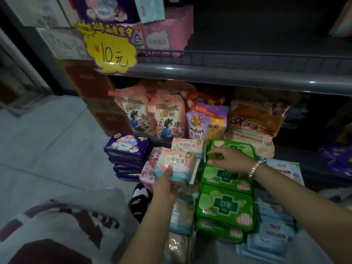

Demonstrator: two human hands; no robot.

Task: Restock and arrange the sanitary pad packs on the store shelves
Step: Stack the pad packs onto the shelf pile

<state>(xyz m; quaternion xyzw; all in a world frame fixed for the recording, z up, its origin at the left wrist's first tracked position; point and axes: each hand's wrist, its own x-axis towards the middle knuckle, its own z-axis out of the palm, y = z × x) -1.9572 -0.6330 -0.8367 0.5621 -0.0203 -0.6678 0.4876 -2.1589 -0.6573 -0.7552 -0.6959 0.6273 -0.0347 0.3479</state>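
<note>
My left hand (166,184) grips a pink and pale-blue pad pack (176,162) from below, holding it up over the piles on the floor. My right hand (227,159), with a bead bracelet on the wrist, reaches left with spread fingers onto the top green pad pack (231,147); whether it grips the pack is unclear. More green packs (225,205) are stacked below it. A second pink pack (187,146) lies behind the held one. Purple packs (127,147) are stacked at the left, light-blue packs (270,239) at the right.
The grey shelf (228,73) above holds pink packs (165,33) at its left end behind a yellow price sign (112,52); its right part is dark. Detergent pouches (167,117) stand on the bottom shelf. A black shoe (140,199) and my patterned knee (62,225) are at lower left.
</note>
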